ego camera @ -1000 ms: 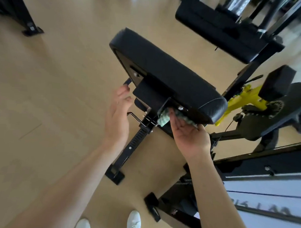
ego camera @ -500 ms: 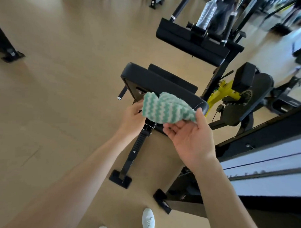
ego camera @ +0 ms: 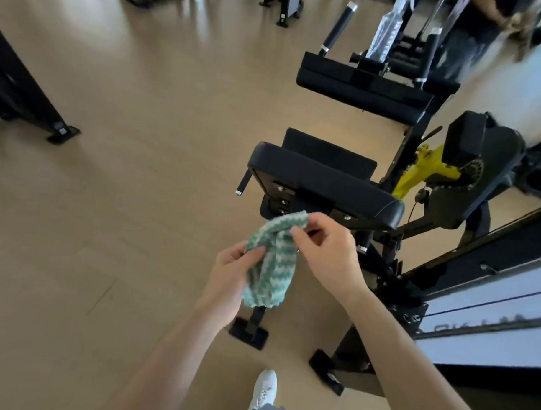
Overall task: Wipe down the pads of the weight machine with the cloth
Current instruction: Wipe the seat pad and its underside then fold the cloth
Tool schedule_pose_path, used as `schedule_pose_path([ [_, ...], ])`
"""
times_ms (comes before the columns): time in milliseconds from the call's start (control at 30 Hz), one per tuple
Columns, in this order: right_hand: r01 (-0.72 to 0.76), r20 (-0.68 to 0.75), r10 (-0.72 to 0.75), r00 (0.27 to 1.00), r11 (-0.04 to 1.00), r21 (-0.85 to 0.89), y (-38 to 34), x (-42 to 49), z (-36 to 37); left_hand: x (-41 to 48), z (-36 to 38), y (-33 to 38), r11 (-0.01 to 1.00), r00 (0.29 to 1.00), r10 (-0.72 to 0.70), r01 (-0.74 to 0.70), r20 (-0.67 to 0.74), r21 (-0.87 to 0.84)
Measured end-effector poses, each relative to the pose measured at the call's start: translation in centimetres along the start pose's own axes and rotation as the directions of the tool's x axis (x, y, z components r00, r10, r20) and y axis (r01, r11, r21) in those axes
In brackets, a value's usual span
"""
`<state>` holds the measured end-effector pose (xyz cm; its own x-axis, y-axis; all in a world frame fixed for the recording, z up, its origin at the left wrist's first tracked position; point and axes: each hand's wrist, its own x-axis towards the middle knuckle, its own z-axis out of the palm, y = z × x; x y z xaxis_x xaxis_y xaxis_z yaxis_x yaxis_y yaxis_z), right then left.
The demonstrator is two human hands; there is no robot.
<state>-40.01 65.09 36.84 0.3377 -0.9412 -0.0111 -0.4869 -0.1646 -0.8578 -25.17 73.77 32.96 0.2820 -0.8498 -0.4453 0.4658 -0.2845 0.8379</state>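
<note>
Between both hands, clear of the pad [ego camera: 322, 176], bunched green-and-white zigzag cloth [ego camera: 271, 263].

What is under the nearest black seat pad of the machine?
A black mounting plate with bolts and a support post reaching the floor. The cloth, held by the left hand and right hand, covers the post's middle.

"What stood on the floor [ego camera: 135, 175]?"
"The weight machine's two black feet [ego camera: 249, 333], near one white shoe [ego camera: 264, 388]. Another dark frame's foot [ego camera: 63, 133] rested well apart, far left. The boards looked pale tan, glossy."
</note>
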Motion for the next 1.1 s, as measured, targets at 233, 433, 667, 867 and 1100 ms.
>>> schedule_pose_path([
  [233,0.003,-0.337,-0.224,0.915,0.836,-0.548,4.9,5.9,-8.3,5.9,2.5,5.2,0.977,0.941,0.11,-0.162,-0.32,-0.14],
  [433,0.125,-0.157,-0.159,0.975,0.971,-0.204,7.5,8.1,-10.0,8.8,9.7,5.0,0.973,0.912,0.131,-0.193,-0.389,-0.124],
  [667,0.045,-0.172,-0.064,0.983,0.993,-0.11,7.2,8.3,-10.0,7.0,13.6,3.0,0.984,0.877,0.134,-0.173,-0.461,-0.043],
  [867,0.01,-0.222,-0.031,0.975,0.995,-0.097,6.9,8.1,-9.8,3.6,17.2,-0.3,0.999,0.986,0.046,-0.041,-0.16,0.032],
  [1100,-0.017,-0.294,0.027,0.955,0.999,0.035,6.7,7.7,-9.5,3.6,19.2,-2.5,0.994,0.985,-0.102,0.096,0.137,0.051],
])
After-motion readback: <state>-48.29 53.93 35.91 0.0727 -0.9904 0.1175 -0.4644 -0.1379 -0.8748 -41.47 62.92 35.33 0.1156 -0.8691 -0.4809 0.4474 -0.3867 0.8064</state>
